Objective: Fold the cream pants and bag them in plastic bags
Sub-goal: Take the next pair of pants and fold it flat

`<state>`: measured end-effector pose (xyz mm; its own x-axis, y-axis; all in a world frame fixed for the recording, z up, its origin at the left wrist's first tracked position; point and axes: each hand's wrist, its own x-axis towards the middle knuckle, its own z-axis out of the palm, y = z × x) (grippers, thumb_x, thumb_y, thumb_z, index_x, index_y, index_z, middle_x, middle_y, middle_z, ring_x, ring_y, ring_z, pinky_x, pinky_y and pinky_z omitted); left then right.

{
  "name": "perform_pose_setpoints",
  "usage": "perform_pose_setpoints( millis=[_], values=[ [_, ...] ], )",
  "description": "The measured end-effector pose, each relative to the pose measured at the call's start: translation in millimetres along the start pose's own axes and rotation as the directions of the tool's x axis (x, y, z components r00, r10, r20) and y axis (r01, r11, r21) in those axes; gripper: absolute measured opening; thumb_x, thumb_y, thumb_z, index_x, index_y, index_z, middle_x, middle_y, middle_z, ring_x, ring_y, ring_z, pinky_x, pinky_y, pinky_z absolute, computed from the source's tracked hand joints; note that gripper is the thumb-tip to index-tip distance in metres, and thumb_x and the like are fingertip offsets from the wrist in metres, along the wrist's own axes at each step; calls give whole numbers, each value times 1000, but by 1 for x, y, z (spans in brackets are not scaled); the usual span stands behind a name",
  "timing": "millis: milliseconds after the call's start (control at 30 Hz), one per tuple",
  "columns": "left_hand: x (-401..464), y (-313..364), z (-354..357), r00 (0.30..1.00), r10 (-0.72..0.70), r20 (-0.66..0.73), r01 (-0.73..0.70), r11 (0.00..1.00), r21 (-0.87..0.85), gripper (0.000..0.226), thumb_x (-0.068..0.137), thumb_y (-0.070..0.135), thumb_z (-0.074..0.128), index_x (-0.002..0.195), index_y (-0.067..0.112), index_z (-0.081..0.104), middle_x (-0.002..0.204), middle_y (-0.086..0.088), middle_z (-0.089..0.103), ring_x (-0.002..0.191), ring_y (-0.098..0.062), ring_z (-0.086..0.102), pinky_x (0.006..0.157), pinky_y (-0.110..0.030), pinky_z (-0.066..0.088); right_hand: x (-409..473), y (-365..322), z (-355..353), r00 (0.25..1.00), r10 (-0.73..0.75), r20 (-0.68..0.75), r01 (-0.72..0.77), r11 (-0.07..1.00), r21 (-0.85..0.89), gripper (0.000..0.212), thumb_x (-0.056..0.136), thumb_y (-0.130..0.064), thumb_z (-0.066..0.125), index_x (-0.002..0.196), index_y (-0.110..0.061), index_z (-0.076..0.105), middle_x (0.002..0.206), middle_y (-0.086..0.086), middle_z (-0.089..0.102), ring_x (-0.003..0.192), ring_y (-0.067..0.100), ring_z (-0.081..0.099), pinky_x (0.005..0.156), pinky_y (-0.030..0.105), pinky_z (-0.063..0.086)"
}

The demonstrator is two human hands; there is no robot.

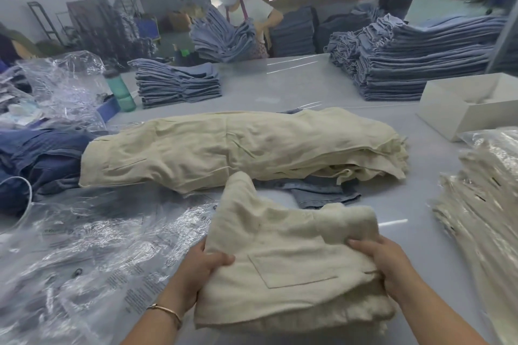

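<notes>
Nearest the camera, a folded pair of cream pants (283, 269) sits low over the grey table (280, 84), patch pocket facing up, gripped at both side edges. The left hand (196, 269) clamps the left edge: its thumb lies on top of the cloth and the other fingers are hidden beneath it. A thin bracelet (165, 312) circles that wrist. The right hand (389, 266) pinches the right edge, where a rolled fold of fabric bunches up, its fingers pressed together on top of the cloth. One corner of the pants sticks up and away from the hands toward the middle of the table.

At the far left lies dark blue clothing (42, 159), and in front of it loose clear plastic bags (92, 255) cover the table right up to the left hand, leaving little bare surface there. Beyond the held pair, a long heap of cream pants (241, 148) runs across the centre, with a scrap of denim (322, 193) poking out from under it. Bare table shows between that heap and the held pair, and to the right of the right hand. At the right edge, bagged cream pants (485, 204) are stacked, with a white open box (462, 106) behind them. Stacks of blue jeans (406, 64) line the far side, with a green bottle (120, 89) far left.
</notes>
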<state>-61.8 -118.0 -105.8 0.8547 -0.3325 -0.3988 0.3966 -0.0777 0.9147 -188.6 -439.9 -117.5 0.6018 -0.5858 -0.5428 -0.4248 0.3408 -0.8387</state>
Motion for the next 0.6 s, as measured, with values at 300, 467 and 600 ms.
perform_pose_setpoints(
  millis=[300,467,600],
  values=[
    [-12,-41,-7,894,423,-145,-24,370,929,61,86,44,61,141,26,39,130,1,46,120,-18,42,100,-32,40,-10,-20,-8,891,-453,-31,184,422,-888,68,76,-22,63,139,-18,38,137,7,45,124,28,40,94,41,40],
    [-34,-61,26,843,454,288,-287,-73,955,55,78,64,46,123,37,63,133,6,59,127,-17,38,110,-38,27,2,-24,72,723,-471,506,597,56,-800,78,87,-56,54,151,-26,20,157,-3,22,144,16,18,116,34,16],
    [-39,-67,37,936,186,300,-259,-215,942,64,73,79,29,119,49,62,124,16,64,126,-13,45,107,-39,7,35,-1,89,826,-220,519,497,-149,-855,92,84,-76,34,153,-26,-1,161,4,3,148,18,3,120,45,3]
  ],
)
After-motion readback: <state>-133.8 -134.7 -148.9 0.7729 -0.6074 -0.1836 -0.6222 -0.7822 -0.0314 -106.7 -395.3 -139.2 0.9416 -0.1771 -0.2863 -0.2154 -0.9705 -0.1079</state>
